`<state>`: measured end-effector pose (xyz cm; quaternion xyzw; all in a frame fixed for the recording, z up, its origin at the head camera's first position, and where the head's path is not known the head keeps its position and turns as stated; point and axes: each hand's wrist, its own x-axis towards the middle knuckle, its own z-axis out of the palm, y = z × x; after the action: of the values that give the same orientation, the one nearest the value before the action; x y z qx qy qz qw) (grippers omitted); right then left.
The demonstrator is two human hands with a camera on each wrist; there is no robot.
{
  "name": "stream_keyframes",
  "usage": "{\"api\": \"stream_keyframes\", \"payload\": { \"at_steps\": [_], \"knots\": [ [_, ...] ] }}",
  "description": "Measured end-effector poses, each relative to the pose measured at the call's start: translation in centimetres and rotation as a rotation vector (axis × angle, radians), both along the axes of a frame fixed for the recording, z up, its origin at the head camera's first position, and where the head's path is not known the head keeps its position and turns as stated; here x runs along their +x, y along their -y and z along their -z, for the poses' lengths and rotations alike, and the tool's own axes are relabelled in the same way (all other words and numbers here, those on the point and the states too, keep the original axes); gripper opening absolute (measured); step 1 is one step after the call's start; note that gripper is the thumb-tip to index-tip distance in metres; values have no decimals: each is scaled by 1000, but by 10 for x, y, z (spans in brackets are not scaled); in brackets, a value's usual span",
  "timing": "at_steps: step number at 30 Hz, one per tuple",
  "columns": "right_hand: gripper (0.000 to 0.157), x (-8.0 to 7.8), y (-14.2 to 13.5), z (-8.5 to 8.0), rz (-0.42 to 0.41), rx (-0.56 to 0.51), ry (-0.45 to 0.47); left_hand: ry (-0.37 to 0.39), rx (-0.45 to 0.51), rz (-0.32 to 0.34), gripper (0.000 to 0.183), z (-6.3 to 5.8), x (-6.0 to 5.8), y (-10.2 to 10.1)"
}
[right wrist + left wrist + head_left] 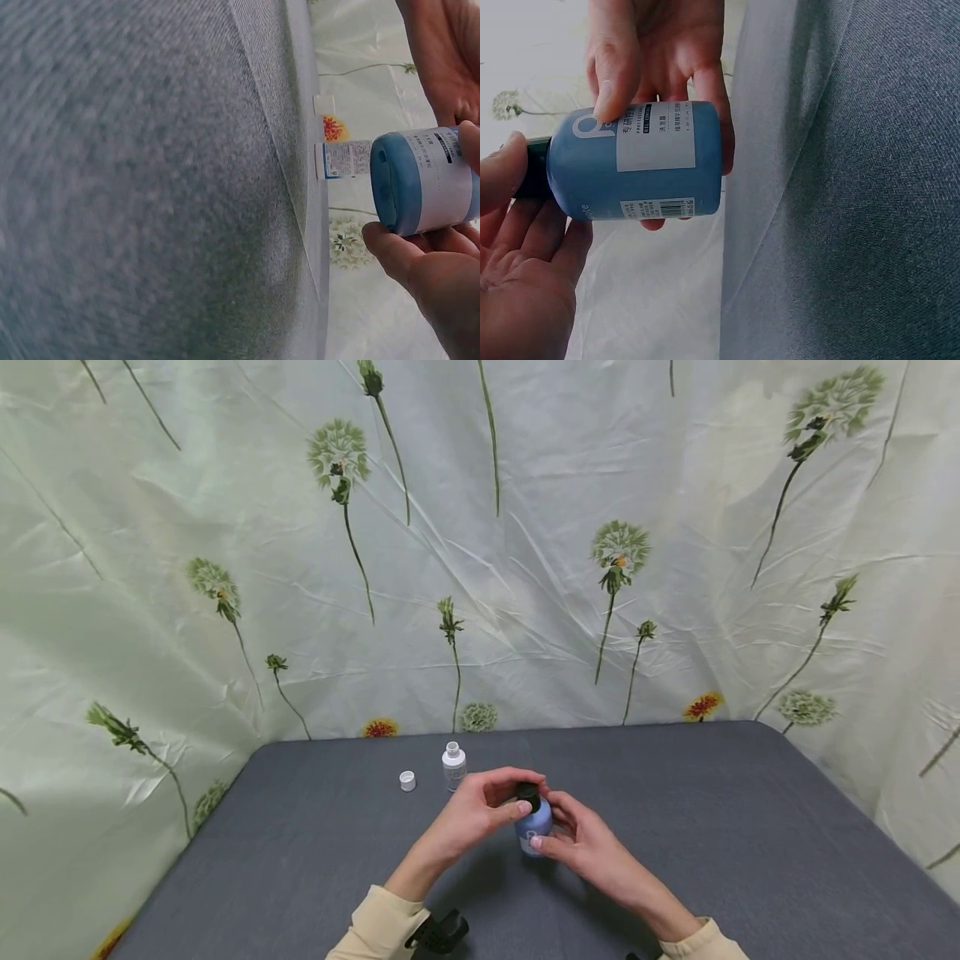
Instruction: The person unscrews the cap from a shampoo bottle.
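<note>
The background is filled by a pale curtain [540, 610] printed with dandelions, below which a dark grey table [675, 827] is spread. Two hands are held out over the table near its middle, with cream sleeves [386, 922] seen at the wrists. By the right hand [588, 847] the body of a blue bottle [533, 827] is gripped, thumb on the near side and fingers curled behind. By the left hand [480, 806] the bottle's black cap [528, 794] is pinched between thumb and bent fingers. The blue bottle is thus held between the two hands, cap uppermost and slightly tilted, and its base is shown raised off the table in the right wrist view. A pale label [656, 142] with print is carried on its side. The cap is seated on the neck; what is contained cannot be told. Behind the left hand, a smaller white bottle [453, 767] is stood upright on the table, its neck uncovered; its contents cannot be made out. Near it, to the left, a small white cap [407, 781] is placed on the table, apart from the bottle.
</note>
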<state>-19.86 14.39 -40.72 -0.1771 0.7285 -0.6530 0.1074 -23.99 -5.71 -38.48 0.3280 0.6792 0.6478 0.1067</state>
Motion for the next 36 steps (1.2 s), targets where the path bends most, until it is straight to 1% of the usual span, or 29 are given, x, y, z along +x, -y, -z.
{"api": "stream_keyframes", "payload": {
  "at_steps": [6, 11, 14, 20, 23, 29, 36],
  "knots": [
    [64, 1, 2, 1, 37, 19, -35, -4, 19, -26, 35, 2, -1, -1],
    [62, 2, 3, 2, 86, 9, -30, 5, 21, -92, 35, 2, 0, -5],
    [61, 2, 4, 2, 104, 21, -31, 23, 28, -109, 35, 1, 1, -6],
    [58, 1, 4, -3, 186, 121, -41, 19, 28, -85, 34, -1, 1, -3],
    [58, 1, 3, -4, 206, 154, -40, 8, 18, -73, 34, -1, 1, -1],
    [55, 1, 2, -2, 226, 178, -67, -15, 1, -39, 35, -3, 0, 4],
    [52, 1, 4, -4, 255, 195, -74, -40, -50, -30, 35, -7, 1, 12]
  ]
}}
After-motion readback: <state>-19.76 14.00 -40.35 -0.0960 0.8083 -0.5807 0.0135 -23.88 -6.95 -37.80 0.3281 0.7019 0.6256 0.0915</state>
